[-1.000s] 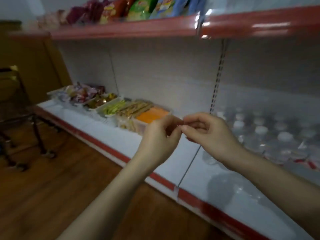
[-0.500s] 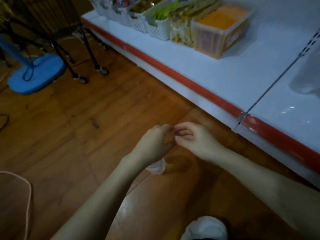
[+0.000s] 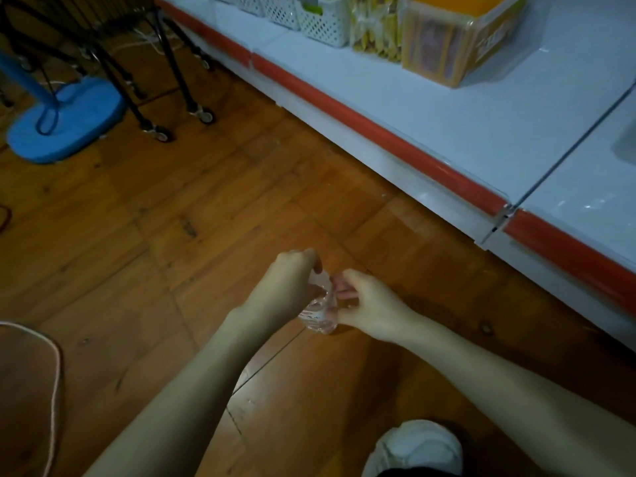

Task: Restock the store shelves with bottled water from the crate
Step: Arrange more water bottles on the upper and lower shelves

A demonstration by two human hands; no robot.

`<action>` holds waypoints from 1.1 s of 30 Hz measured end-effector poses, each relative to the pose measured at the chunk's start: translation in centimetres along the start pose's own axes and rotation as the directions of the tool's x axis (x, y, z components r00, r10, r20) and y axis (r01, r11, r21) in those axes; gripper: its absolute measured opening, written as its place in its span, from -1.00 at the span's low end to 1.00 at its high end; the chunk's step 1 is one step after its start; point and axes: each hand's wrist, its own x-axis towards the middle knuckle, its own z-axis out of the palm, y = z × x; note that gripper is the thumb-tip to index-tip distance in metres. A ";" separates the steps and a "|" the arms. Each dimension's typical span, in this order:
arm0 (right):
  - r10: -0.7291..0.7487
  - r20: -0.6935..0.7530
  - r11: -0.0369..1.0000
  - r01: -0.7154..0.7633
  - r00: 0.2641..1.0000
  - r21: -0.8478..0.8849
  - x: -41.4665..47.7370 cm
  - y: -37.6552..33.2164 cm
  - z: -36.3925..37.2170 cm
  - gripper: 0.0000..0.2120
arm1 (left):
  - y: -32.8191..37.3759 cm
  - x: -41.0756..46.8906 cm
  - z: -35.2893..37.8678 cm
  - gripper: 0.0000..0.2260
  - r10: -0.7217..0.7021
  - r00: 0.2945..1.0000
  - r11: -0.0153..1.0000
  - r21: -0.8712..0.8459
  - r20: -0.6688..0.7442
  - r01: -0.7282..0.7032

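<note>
Holding what looks like a small clear water bottle (image 3: pixel 318 316) low over the floor (image 3: pixel 172 208), left hand (image 3: pixel 290 287) & right hand (image 3: pixel 370 306) each w/ grip curled on it, it's not yet on the shelf (image 3: pixel 516 132); no crate in view, so restock prob. unfinished.

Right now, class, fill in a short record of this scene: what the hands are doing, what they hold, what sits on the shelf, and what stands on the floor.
Hands: left hand and right hand together grip one item, low over the floor
Item held: small clear bottle, it seems, with red print; blurred
Shelf: white shelf with a red front edge; holds white baskets, yellow packets, orange box
Floor: wooden floor; blue stand base, wheeled cart, white shoe
Crate: not in view
</note>
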 end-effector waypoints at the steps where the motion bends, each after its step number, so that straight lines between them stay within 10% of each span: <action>1: -0.011 -0.002 1.000 0.011 1.000 -0.017 -0.1 0.0 -0.5 -0.55 | 0.3 0.0 -0.5 -0.72 0.034 0.999 0.999 -0.007 0.013 -0.034; 9: 0.119 0.103 0.983 -0.102 0.988 -0.151 -2.2 -0.7 -8.5 -0.19 | 5.9 0.9 -7.0 -0.77 0.377 0.925 0.924 -0.098 0.050 -0.371; 15: 0.075 -0.037 0.997 -0.075 0.996 0.021 -6.0 -3.6 -12.7 -0.42 | 11.7 2.3 -10.8 -0.72 0.514 0.856 0.848 -0.120 -0.058 -0.517; 20: 0.082 -0.146 0.979 -0.053 0.986 0.194 -9.4 -5.1 -16.8 -0.53 | 15.5 2.8 -11.8 -0.59 0.415 0.869 0.767 -0.410 -0.269 -0.493; 25: 0.034 -0.191 0.948 0.029 0.981 0.317 -13.1 -6.2 -20.6 -0.62 | 17.3 1.8 -11.0 -0.54 0.369 0.909 0.466 -0.807 -0.196 -0.363; 33: -0.054 -0.354 0.894 0.203 0.934 0.399 -17.8 -8.3 -24.3 -0.37 | 20.6 0.0 -9.0 -0.30 0.628 0.778 0.474 -0.787 -0.013 -0.395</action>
